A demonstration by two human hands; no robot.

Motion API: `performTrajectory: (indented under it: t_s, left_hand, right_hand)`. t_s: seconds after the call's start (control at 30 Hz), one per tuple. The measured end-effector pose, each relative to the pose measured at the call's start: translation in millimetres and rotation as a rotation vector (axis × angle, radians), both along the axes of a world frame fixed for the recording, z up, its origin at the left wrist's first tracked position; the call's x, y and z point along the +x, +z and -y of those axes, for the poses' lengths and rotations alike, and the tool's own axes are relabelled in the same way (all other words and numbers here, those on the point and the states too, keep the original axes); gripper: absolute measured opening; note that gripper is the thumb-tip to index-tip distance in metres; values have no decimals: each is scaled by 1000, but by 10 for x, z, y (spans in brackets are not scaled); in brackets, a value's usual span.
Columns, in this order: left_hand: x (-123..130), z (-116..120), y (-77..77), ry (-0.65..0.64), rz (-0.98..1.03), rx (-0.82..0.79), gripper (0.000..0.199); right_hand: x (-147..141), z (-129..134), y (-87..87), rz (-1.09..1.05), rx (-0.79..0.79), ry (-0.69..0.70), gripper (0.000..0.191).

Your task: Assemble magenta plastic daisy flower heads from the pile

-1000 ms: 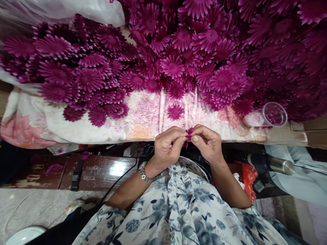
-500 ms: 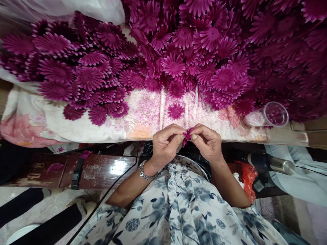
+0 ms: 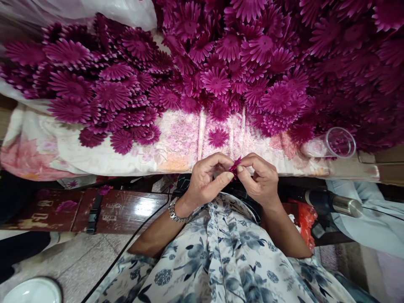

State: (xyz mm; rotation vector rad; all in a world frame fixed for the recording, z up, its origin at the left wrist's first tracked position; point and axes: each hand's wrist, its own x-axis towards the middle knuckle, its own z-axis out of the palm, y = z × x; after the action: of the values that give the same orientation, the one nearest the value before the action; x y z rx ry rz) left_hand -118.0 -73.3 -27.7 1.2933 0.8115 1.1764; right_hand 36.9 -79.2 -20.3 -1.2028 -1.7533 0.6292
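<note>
In front of my body, at the table's near edge, both hands meet at one small magenta artificial flower [image 3: 235, 167]. My right hand [image 3: 260, 179] pinches its right side between thumb and forefinger. My left hand [image 3: 208, 179], with a metal watch on the wrist, has its thumb and fingertip against the left side. Fingers cover much of the flower, and its petals look bunched. Just beyond lies a single flat magenta flower [image 3: 218, 137] on the floral cloth [image 3: 179, 143].
Large heaps of magenta flowers [image 3: 217, 82] cover the table's far side. A clear plastic cup [image 3: 340, 142] lies on its side at the right. A reddish-brown bench [image 3: 126, 210] stands left, a steel-ended flask [image 3: 347, 205] right. A white round object [image 3: 31, 290] is on the floor.
The flower has turned and shifted slightly right between my hands. My left thumb has straightened and moved toward it. At lower left, a person's dark-clothed legs have moved left, uncovering the white round object.
</note>
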Motion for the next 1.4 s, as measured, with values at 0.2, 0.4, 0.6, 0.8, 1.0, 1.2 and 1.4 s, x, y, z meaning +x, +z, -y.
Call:
performTrajectory:
  t_s: [0.2, 0.4, 0.6, 0.8, 1.0, 1.2, 1.4]
  left_hand:
    - [46, -1, 10, 100, -128, -52, 8]
    - [62, -7, -73, 218, 19, -153, 10]
    - [36, -112, 8, 437, 234, -298, 7]
    - [-76, -184, 71, 584, 232, -247, 8]
    - [-80, -197, 118, 451, 224, -291, 16]
    - [-39, -172, 112, 398, 226, -328, 21]
    - [-30, -153, 24, 400, 155, -261, 13]
  right_hand:
    - [-25, -19, 40, 171, 141, 65, 11]
    - [-32, -16, 3, 150, 127, 85, 14]
    - [35, 17, -5, 97, 87, -51, 14]
    - [190, -2, -23, 41, 57, -138, 13]
    - [309, -84, 16, 94, 108, -180, 11]
    - [353, -142, 24, -36, 72, -156, 8]
    - [302, -126, -31, -126, -19, -83, 10]
